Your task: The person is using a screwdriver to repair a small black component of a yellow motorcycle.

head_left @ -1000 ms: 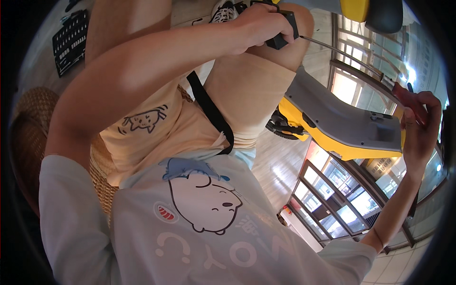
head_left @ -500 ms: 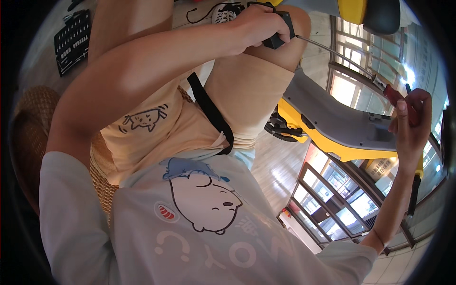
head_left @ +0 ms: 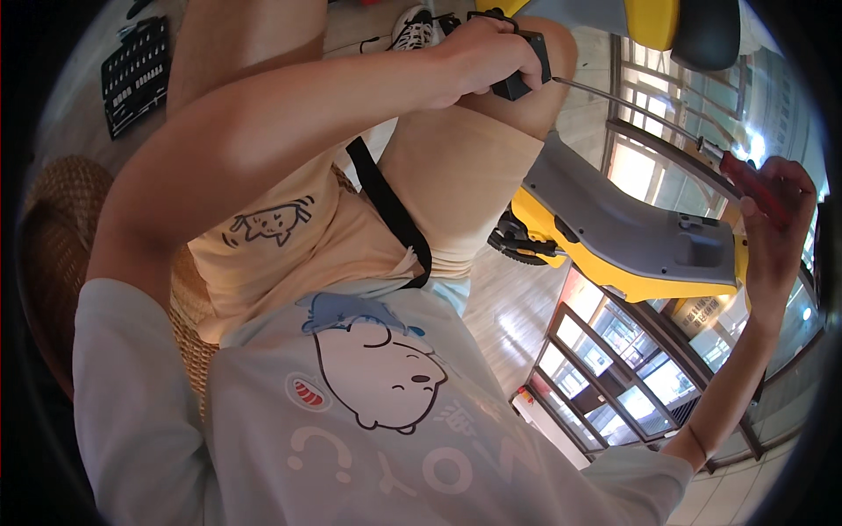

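My left hand (head_left: 482,61) grips a small black block-like part (head_left: 510,86) over my raised knee at the top middle. A long screwdriver shaft (head_left: 631,105) reaches from beside that part to a red handle (head_left: 744,175); whether its tip touches the part is too small to tell. My right hand (head_left: 772,237) is closed on the red handle at the far right. Below the shaft is a grey and yellow machine body (head_left: 631,228) with a black wheel (head_left: 513,241).
A black tool case (head_left: 132,79) lies on the floor at upper left. A woven chair (head_left: 61,193) is under me. Another yellow, grey and black part (head_left: 649,22) sits at the top right. A sneaker (head_left: 410,31) shows past my knee.
The right hand and red handle shifted left, then back to the right and slightly up, with some turning. The left hand and black part sit slightly lower and more to the right.
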The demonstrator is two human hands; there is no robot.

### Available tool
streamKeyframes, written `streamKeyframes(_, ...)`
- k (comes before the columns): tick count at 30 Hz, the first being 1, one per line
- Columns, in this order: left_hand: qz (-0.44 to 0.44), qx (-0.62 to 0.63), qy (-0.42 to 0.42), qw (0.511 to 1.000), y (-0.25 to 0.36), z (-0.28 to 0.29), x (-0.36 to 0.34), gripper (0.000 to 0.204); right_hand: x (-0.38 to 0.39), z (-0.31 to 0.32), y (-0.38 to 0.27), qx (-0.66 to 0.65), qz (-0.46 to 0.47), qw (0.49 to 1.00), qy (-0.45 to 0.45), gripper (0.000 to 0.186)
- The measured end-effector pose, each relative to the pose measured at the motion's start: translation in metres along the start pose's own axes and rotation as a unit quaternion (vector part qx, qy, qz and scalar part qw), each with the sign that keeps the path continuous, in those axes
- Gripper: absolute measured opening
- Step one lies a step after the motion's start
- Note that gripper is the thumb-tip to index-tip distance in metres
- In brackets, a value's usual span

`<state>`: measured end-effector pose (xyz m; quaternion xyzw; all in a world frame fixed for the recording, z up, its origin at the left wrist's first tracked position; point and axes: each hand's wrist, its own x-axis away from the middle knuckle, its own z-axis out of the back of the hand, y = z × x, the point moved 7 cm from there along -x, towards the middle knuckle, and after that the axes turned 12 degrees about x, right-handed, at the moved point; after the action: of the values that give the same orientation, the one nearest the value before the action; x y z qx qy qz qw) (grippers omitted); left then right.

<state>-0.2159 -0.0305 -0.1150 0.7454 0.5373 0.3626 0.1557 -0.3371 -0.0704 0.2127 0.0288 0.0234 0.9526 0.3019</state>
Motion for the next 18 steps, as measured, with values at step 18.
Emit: streamKeyframes(18, -0.037, -0.015, 0.033, 0.999, -0.001, 0.003, -0.006, 0.018, 0.005, -0.007, 0.012, 0.017, -0.168, 0.986, 0.009, 0.034)
